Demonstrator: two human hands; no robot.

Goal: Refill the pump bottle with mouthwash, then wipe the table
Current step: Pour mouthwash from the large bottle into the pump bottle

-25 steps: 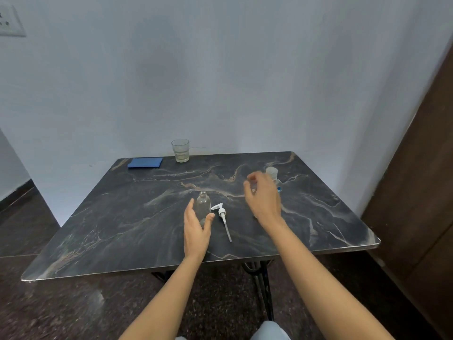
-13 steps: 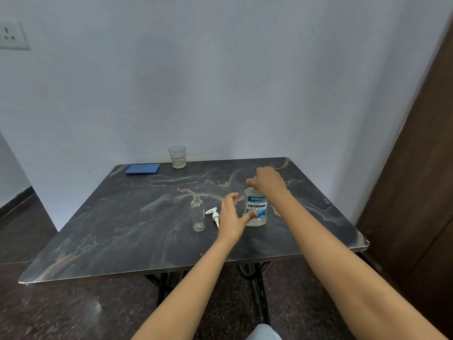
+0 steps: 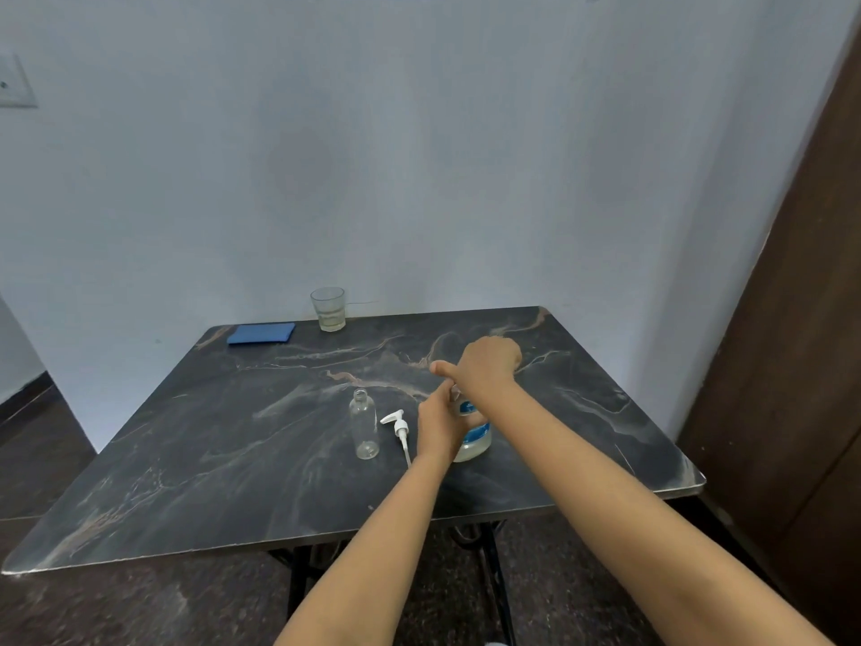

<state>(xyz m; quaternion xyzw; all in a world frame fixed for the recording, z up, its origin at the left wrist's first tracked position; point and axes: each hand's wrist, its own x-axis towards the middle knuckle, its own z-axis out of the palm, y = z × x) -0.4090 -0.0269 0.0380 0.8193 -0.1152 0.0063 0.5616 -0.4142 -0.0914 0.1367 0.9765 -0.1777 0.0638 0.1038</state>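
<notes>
The mouthwash (image 3: 476,435) is standing upright on the table (image 3: 186,459), toward its right half. The left hand (image 3: 440,424) is wrapping around the mouthwash's body from the left, fingers curled against it. The right hand (image 3: 484,366) is sitting over the mouthwash's top, fingers closed down on the cap, thumb sticking out leftward; the cap itself is hidden. Just left of the mouthwash the pump (image 3: 399,428) is lying flat, its tube pointing toward the near edge. Left of the pump the empty bottle (image 3: 364,430) is standing open. Far behind the mouthwash, by the wall, a glass (image 3: 329,309) is standing, with a blue cloth (image 3: 261,333) to its left.
</notes>
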